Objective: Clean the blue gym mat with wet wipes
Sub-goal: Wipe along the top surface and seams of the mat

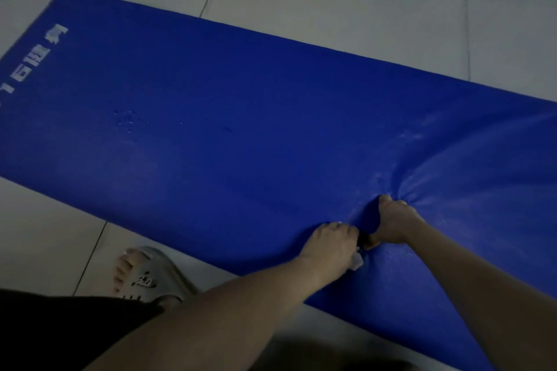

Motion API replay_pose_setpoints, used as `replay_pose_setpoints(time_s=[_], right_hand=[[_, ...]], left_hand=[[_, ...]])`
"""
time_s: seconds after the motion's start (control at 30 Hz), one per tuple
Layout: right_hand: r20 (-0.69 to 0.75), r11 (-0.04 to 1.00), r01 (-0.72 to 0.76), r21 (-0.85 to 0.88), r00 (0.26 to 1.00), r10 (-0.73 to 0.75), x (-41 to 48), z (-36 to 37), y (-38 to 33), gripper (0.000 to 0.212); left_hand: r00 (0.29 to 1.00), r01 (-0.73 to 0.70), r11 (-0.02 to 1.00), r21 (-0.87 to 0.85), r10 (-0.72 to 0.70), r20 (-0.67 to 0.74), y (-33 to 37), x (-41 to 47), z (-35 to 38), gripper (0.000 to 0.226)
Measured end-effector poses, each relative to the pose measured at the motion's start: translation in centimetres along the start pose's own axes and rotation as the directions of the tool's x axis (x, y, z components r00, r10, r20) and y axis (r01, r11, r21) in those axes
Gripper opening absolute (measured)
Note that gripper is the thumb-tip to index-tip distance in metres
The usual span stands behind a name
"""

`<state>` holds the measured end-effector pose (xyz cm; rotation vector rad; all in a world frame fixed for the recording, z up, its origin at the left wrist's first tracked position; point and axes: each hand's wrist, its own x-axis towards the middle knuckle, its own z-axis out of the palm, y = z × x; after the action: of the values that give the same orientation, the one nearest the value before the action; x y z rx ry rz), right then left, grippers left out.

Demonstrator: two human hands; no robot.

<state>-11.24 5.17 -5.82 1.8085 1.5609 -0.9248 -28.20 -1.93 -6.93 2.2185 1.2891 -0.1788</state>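
The blue gym mat [226,117] lies across a tiled floor, with white printed characters near its far left end. Its near edge is bunched up into a raised fold at the right. My right hand [391,223] grips that fold, fingers curled over the mat. My left hand [331,242] grips the mat edge just beside it, and a small white wet wipe [358,262] sticks out under its palm. A few small wet drops [128,120] sit on the mat's left half.
Pale floor tiles [361,9] surround the mat. My foot in a grey slipper [150,275] stands on the floor just before the mat's near edge, at lower left. Dark clothing [60,331] fills the bottom left corner.
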Motion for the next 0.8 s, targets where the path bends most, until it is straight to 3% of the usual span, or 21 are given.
replay_pose_setpoints(time_s=[0.13,0.23,0.33,0.47,0.6,0.7,0.8], right_hand=[[-0.014,1.0,0.011,-0.024,1.0,-0.012,-0.2,-0.1,0.2,0.139],[-0.016,1.0,-0.009,-0.029,1.0,0.009,-0.9,-0.1,0.1,0.143],[-0.015,0.997,-0.08,-0.004,0.997,0.08,-2.2,-0.1,-0.4,0.134],[-0.019,0.981,-0.191,0.019,0.981,0.191,-4.2,1.8,-0.1,0.081],[0.067,0.974,-0.167,0.151,0.985,0.158,-4.8,3.8,-0.3,0.047],[0.159,0.955,-0.143,0.259,0.982,0.104,-4.8,3.6,-0.8,0.045],[0.173,0.981,-0.136,0.136,0.979,0.112,-5.0,3.8,-1.0,0.063]], left_hand=[[0.998,0.067,0.998,0.001,-0.067,-0.021,-3.5,-0.6,-2.2,0.027],[0.968,0.23,0.971,-0.067,-0.235,-0.086,-8.6,-2.1,-4.3,0.025],[0.884,0.424,0.885,-0.192,-0.451,-0.127,-14.0,-4.2,-6.3,0.031],[0.689,0.598,0.693,-0.403,-0.701,-0.185,-19.8,-6.5,-7.2,0.035],[0.597,0.561,0.566,-0.604,-0.782,-0.179,-20.6,-7.8,-6.3,0.026],[0.66,0.535,0.611,-0.584,-0.734,-0.164,-17.3,-7.5,-5.2,0.029],[0.784,0.46,0.723,-0.515,-0.603,-0.146,-12.2,-5.8,-3.8,0.04]])
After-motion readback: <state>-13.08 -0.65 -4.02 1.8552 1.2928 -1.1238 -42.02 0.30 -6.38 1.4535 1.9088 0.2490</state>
